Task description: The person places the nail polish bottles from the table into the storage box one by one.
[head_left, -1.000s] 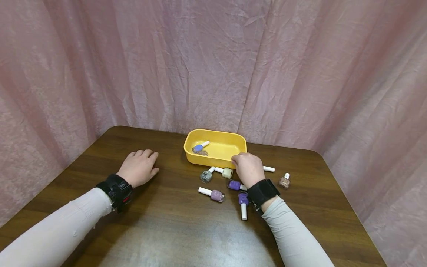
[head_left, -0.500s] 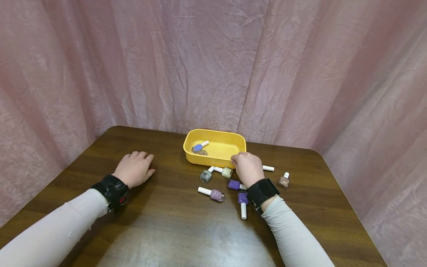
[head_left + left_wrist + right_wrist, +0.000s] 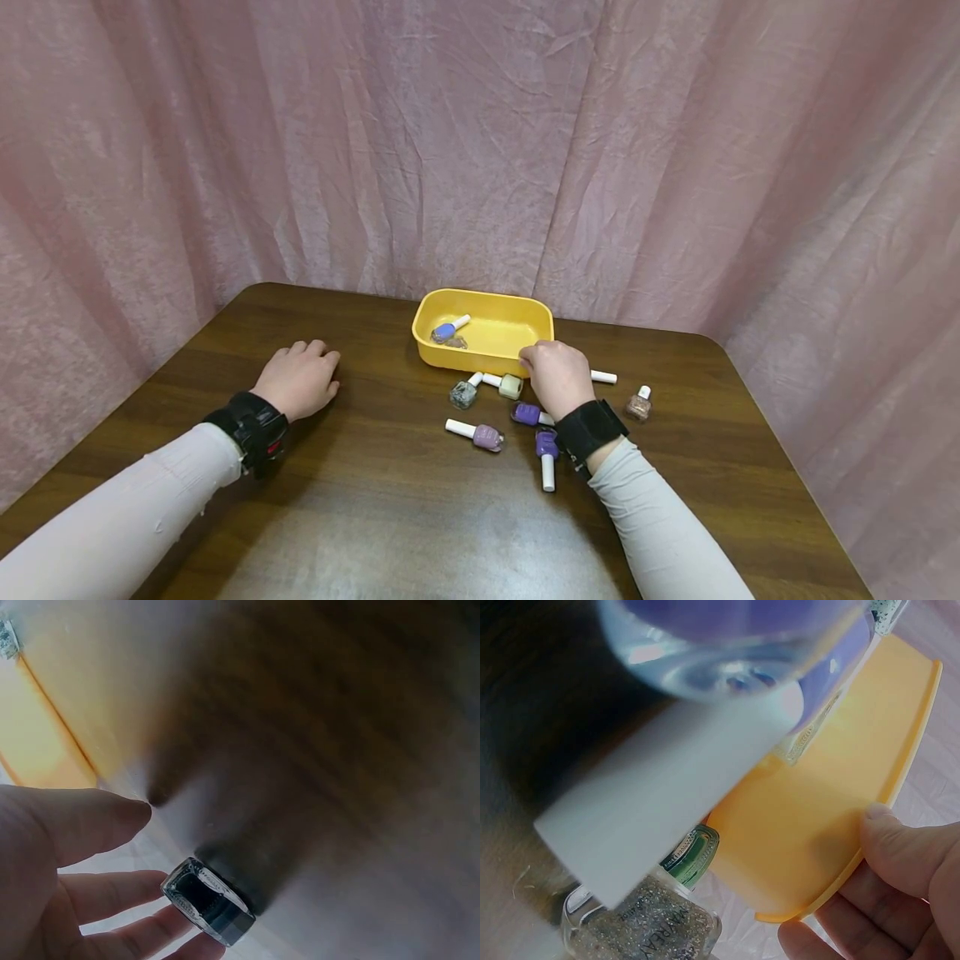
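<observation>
Gripping by the rim (image 3: 487, 292) suits this probably light, stiff box (image 3: 465, 361); right hand (image 3: 561, 375) pinches there, left hand (image 3: 297, 380) rests spread, left of box.

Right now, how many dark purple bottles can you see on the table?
2. The first bottle lies left of the right wristband; the second bottle lies just beside it, closer to the camera. The right hand and arm might hide more.

Pink drapes (image 3: 480, 150) behind and beside a wooden table (image 3: 375, 500) show a curtained-off nook
</observation>
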{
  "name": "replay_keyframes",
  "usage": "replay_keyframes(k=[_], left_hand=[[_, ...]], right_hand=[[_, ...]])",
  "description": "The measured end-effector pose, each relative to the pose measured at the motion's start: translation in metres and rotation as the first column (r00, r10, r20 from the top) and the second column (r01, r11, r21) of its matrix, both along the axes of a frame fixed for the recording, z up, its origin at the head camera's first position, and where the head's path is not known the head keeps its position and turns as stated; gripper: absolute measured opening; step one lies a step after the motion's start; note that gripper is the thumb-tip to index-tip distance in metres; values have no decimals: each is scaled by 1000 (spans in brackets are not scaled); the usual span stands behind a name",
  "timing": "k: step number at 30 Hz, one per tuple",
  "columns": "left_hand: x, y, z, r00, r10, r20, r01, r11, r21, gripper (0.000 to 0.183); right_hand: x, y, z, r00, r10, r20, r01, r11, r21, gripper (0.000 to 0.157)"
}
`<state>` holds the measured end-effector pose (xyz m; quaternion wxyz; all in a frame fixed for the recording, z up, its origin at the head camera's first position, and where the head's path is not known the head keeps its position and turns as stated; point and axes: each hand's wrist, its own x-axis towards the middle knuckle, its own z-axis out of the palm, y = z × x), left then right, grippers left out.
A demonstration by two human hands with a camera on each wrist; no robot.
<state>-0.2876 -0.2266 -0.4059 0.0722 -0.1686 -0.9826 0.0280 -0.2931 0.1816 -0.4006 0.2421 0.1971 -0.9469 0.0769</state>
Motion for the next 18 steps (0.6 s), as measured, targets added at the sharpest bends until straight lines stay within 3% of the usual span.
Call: replay_keyframes(k=[18], left_hand=[[-3, -10, 2, 999, -20, -30, 19, 1000, -8, 40]], right_hand=[[1, 0, 1, 1000, -4, 17, 4, 1000, -2, 16]])
